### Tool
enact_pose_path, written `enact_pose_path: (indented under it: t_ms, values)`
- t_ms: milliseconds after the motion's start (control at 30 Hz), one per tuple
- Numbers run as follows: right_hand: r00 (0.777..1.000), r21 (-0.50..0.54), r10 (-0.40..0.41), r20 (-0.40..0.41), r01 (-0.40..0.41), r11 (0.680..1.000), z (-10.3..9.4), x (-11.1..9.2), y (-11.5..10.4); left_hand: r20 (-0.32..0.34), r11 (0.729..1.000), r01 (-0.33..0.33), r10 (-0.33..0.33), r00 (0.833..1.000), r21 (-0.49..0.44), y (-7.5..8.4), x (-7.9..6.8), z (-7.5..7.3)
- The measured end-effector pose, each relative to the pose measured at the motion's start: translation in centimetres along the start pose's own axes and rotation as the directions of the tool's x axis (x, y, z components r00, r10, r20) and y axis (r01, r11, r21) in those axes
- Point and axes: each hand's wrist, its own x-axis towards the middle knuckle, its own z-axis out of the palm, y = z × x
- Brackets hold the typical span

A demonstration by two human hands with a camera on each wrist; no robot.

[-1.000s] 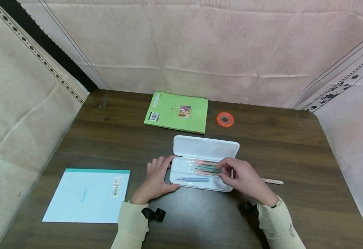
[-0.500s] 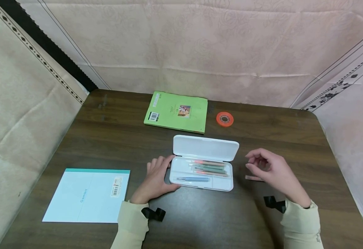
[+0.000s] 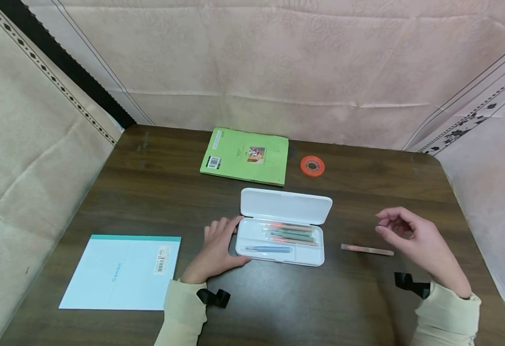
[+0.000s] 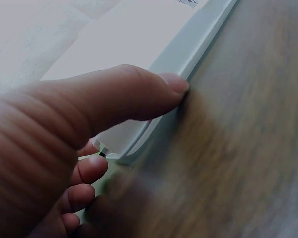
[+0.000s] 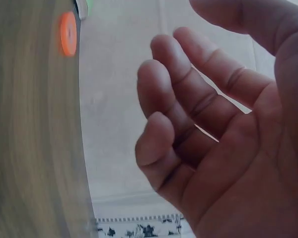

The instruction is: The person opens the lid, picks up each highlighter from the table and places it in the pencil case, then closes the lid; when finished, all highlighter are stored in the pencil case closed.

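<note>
A white pencil case [image 3: 287, 202] lies with its lid raised in the head view, several pens [image 3: 292, 233] in its tray and a blue pen [image 3: 268, 249] along the front. My left hand [image 3: 215, 250] holds the case's left end, forefinger at the back corner and thumb at the front edge. In the left wrist view the thumb [image 4: 134, 91] lies against the case's side [image 4: 188, 49]. My right hand [image 3: 421, 245] hovers over the table at the right, fingers loosely bent, nothing in them. A pale pinkish pen [image 3: 366, 249] lies between that hand and the case.
A green book [image 3: 245, 156] lies at the back of the wooden table [image 3: 157, 192], with an orange tape roll [image 3: 312, 166] to its right. At the left is a light blue notebook [image 3: 120, 272]. Pale cloth [image 3: 278, 57] hangs behind the table.
My right hand has come away from the pens in the case and moved right, past the loose pen, which now shows fully. The left hand and case have stayed put.
</note>
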Motion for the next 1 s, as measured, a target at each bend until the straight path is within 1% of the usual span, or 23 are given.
enact_pose_path:
  t_ms: [133,200,367,533,667,833,1000]
  values:
    - [0.998,-0.005,0.055,0.023,-0.055,0.998,-0.7,-0.4,1.0,-0.006,1.0,-0.003,0.003,1.0,0.007,-0.1,0.0,0.1]
    - [0.996,-0.009,0.072,0.047,-0.072,0.997,-0.9,-0.6,1.6,-0.009,1.0,-0.003,0.003,1.0,0.008,-0.2,0.0,0.2]
    - [0.987,-0.033,0.068,0.149,-0.064,0.997,-1.6,-1.0,3.9,-0.016,1.0,-0.008,0.008,1.0,0.006,-0.3,0.0,0.3]
    - [0.969,-0.055,0.099,0.227,-0.089,0.995,-2.1,-1.6,6.0,-0.022,1.0,-0.013,0.013,1.0,0.005,-0.3,0.0,0.3]
    - [0.951,-0.071,0.134,0.28,-0.119,0.99,-1.8,-1.8,7.2,-0.023,1.0,-0.013,0.013,1.0,0.002,-0.4,0.0,0.3]
    - [0.93,-0.056,0.141,0.34,-0.129,0.99,-1.2,-1.7,7.9,-0.025,1.0,-0.014,0.014,1.0,0.005,-0.4,0.0,0.3]
    - [0.907,-0.037,0.168,0.387,-0.166,0.985,-0.8,-1.6,8.0,-0.024,1.0,-0.006,0.006,1.0,0.002,-0.3,-0.1,0.4]
